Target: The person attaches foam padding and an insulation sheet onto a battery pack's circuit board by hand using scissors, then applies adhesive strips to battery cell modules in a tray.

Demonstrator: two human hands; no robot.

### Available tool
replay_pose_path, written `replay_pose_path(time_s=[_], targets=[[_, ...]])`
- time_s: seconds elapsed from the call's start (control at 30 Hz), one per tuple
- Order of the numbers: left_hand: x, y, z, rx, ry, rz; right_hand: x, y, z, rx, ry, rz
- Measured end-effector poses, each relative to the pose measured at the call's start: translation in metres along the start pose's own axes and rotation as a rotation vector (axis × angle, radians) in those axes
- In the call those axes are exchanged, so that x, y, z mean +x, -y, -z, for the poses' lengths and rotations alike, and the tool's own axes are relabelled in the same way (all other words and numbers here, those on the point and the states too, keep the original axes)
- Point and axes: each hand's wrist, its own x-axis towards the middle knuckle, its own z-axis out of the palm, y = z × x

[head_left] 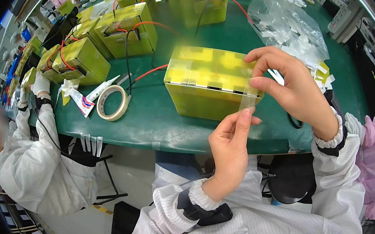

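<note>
The right hand has thumb and forefinger apart at the clear tape; the left hand pinches its lower end. I see the nearest box on the table.

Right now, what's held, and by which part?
A clear tape strip: the left hand pinches its lower end; whether the right hand, higher up, grips it is unclear.

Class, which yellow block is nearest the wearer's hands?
The front-centre block: left hand pinches clear tape at its right end, right hand touches it; others stand farther away.
</note>
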Motion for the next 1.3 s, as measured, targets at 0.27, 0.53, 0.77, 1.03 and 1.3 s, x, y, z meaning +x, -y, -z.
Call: replay_pose_path(time_s=[0.27,0.53,0.77,1.03,1.3], targets=[[0.008,0.002,-0.001,-0.08,-0.009,-0.05,0.01,-0.001,0.001,-0.052,0.018,0.033],[0.016,0.003,-0.001,-0.02,-0.028,-0.066,0.01,-0.006,-0.005,-0.069,-0.056,0.114],[0.021,-0.002,0.001,0.071,0.006,-0.037,0.011,-0.007,-0.007,-0.05,-0.022,0.009],[0.023,-0.008,0.005,0.075,0.024,-0.031,0.014,-0.016,-0.003,0.004,-0.056,0.03],[0.024,-0.014,0.007,0.163,0.056,-0.063,0.01,-0.024,-0.009,0.268,-0.064,-0.134]])
